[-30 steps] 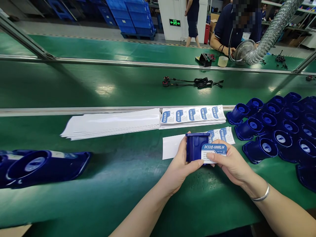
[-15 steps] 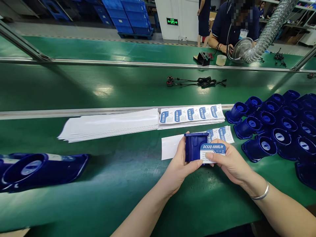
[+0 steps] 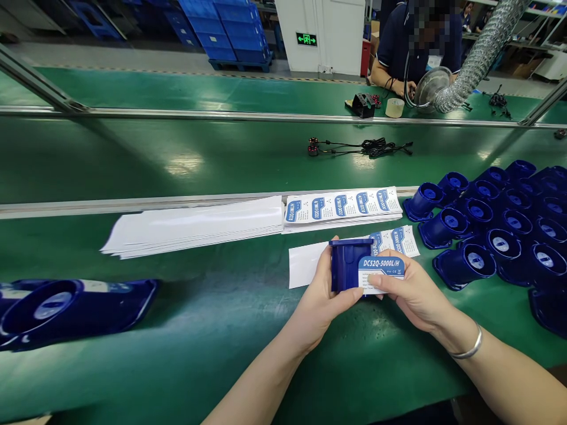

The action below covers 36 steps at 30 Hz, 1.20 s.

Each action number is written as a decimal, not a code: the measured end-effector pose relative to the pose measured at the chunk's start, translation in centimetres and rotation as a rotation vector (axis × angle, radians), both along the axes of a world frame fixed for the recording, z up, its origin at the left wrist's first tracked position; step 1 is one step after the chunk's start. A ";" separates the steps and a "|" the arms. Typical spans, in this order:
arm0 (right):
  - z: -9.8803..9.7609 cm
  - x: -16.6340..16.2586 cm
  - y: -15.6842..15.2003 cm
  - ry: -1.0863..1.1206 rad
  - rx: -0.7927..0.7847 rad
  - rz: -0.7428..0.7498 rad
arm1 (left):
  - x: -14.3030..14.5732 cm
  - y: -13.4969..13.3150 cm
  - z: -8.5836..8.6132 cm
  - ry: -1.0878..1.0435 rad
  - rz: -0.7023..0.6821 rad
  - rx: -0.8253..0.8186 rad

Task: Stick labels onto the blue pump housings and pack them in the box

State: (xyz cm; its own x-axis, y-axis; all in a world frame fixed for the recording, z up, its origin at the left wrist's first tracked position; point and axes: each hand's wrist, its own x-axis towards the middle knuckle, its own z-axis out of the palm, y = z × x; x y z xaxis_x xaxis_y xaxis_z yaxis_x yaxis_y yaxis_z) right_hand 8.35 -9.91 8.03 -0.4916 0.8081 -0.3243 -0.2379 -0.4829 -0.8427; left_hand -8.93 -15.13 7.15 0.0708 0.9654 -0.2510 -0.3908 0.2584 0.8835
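- While both hands meet above it, the green bench (image 3: 186,354) stretches under the grip and far to each side of it.
- Near the grip, on its right, lies a heap of blue pump housings (image 3: 487,236) with their round mouths turned upward.
- Far to the left of the grip, a long blue moulded part (image 3: 75,304) lies on its side.
- Beyond the grip and to its left, a fanned stack of blank white sheets (image 3: 195,227) lies flat. Directly beyond the grip is a stack of printed label sheets (image 3: 343,206).
- One single label strip (image 3: 308,265) lies just behind the hands and is partly hidden by them.
- The left hand (image 3: 323,301) is closed around a blue housing (image 3: 346,264), with the thumb on the near side, and holds it over the bench.
- The right hand (image 3: 414,295) is clamped on the rating label (image 3: 381,273). The thumb presses this white and blue sticker against the right part of the housing. It reads DC52Q-5000L/H.
- A silver bangle (image 3: 469,348) sits on the right wrist, nearer to the person than the grip.
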 end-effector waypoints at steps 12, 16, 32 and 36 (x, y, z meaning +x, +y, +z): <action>-0.2 0.0 0.1 0.003 -0.012 0.001 | -0.1 0.0 -0.3 0.020 -0.016 0.008; -0.1 0.0 0.0 -0.003 0.004 0.006 | -0.2 -0.1 -0.3 0.020 -0.014 0.009; 1.2 1.4 -0.3 -0.588 0.794 -0.067 | 0.4 0.0 -0.1 0.043 -0.073 0.068; 1.2 1.6 -0.7 -0.599 0.922 -0.114 | 0.2 0.2 -0.1 0.015 -0.079 0.124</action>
State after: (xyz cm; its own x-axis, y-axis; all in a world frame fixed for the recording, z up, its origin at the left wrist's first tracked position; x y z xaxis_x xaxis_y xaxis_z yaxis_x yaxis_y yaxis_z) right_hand 9.95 -10.60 9.24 -0.3639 0.8930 0.2648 0.3259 0.3884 -0.8620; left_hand -8.70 -14.89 7.09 0.1452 0.9806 -0.1318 -0.3600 0.1764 0.9161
